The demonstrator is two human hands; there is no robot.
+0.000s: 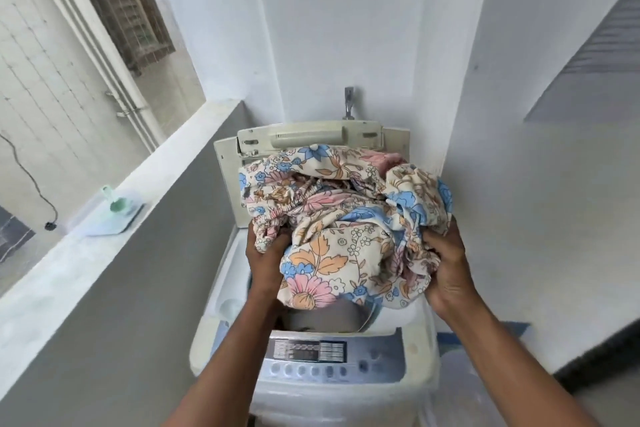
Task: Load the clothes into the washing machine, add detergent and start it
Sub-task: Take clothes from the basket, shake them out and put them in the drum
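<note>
While both hands (265,262) (446,265) grip floral cloth (343,215), fingers buried, washer (221,308) drum mostly hidden.

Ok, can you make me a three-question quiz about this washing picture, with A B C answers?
1. Where is the tap?
A. on the wall behind the machine
B. on the ledge
C. on the floor

2. How many hands hold the flowery cloth?
A. none
B. one
C. two

3. The washing machine lid is
A. shut
B. open
C. missing

Answers: 1 A, the tap sticks out above the washing machine. 2 C, the left hand and right hand both grip the flowery cloth. 3 B, the lid stands up at the back.
</note>
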